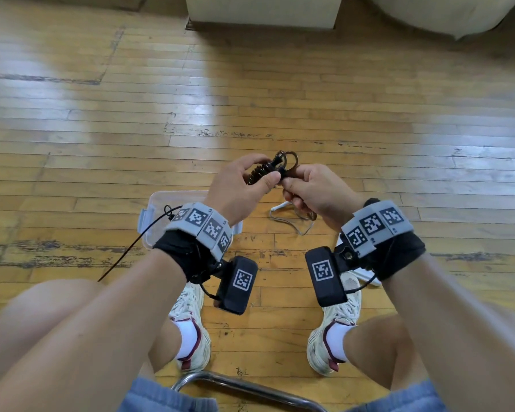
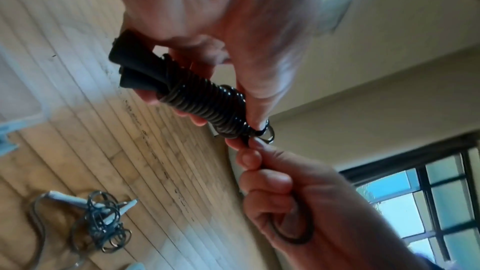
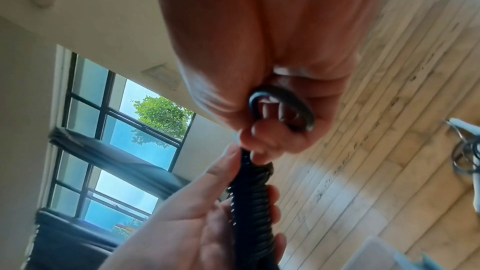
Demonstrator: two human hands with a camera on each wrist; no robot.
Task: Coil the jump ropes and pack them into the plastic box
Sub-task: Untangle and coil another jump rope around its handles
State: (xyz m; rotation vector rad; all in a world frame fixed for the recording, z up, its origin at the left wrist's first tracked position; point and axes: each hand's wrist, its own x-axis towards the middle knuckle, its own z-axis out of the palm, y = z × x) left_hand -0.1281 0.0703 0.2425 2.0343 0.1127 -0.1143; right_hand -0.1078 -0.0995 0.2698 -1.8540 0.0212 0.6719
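Both hands meet above the floor, just beyond the plastic box (image 1: 156,203) — the left hand (image 1: 238,185) has its fingers and thumb curled round a black jump rope (image 2: 197,98), whose two dark handles lie side by side with the cord wound round them in tight, close turns; the right hand (image 1: 315,191) pinches the loose end of that cord right at the top of the winding, with a small loop (image 3: 283,108) of spare cord bunched in its curled fingers; the two hands touch at the fingertips, so I judge this to be the last tuck or tie-off of the bundle rather than the middle of the winding; how the end is being fastened I cannot tell, since the fingers cover it. Beyond that bundle, the work looks less than half done: the plastic box stands open on the floor under the left wrist, and what shows of its inside holds no rope, though the wrist hides much of it; to the right of the box a second jump rope (image 2: 98,219) with pale handles lies on the boards in a loose tangle of curls, uncoiled and untouched — it is left to wind, and both ropes have yet to go into the box.
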